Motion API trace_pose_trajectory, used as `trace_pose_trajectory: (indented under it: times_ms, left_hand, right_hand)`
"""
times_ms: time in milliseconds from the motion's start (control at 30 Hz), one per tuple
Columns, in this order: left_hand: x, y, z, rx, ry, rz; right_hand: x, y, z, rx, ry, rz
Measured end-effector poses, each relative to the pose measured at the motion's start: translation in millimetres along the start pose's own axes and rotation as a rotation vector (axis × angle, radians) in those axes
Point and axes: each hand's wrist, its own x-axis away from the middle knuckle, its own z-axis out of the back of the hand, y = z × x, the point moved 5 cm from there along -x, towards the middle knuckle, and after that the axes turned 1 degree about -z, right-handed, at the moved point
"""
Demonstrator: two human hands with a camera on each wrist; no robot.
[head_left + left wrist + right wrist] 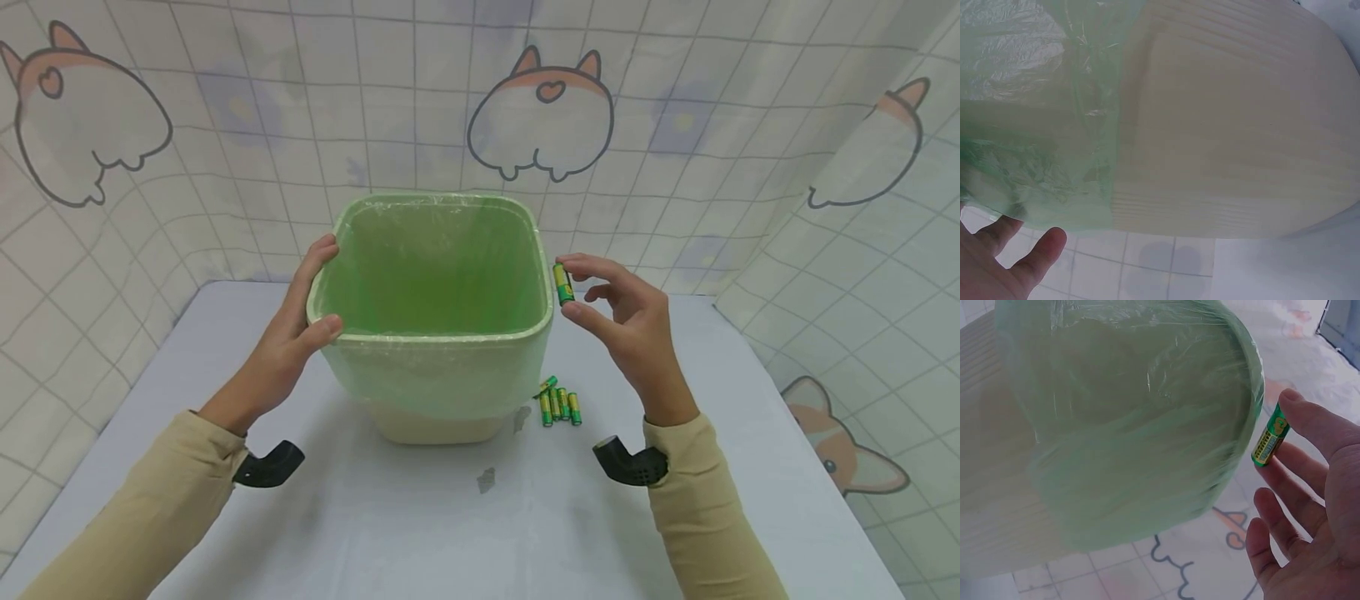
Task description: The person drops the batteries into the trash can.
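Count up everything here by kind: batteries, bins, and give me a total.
Batteries: 5, one pinched in the right hand as the held battery, four in the loose batteries on the table.
Bins: 1, the lined bin, left hand on its rim.
Total: 6.

Green-and-yellow battery (563,283) upright (just beside the rim), cream bin (450,400) lined with green bag

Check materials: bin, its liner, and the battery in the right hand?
Bin: looks like cream moulded plastic, matt, with fine ribbing in the left wrist view. Liner: thin translucent green plastic film, crinkled and glossy, folded over the rim. Battery: likely a metal cell in a shiny green and yellow printed wrap, pinched by the right hand.
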Motion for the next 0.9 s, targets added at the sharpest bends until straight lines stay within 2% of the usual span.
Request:
trace_pose_trajectory:
  times_ms: [467,900]
  left_hand:
    - [-0.5,-0.8,0.1,-0.003,-0.003,-0.005]
    - [-0.3,-1.3,0.2,0.001,-0.002,-0.001]
  right_hand:
    - [-7,-1,-4,-0.012,-0.02,0.022]
    - [-15,-4,-9,0.032,-0.042,0.017]
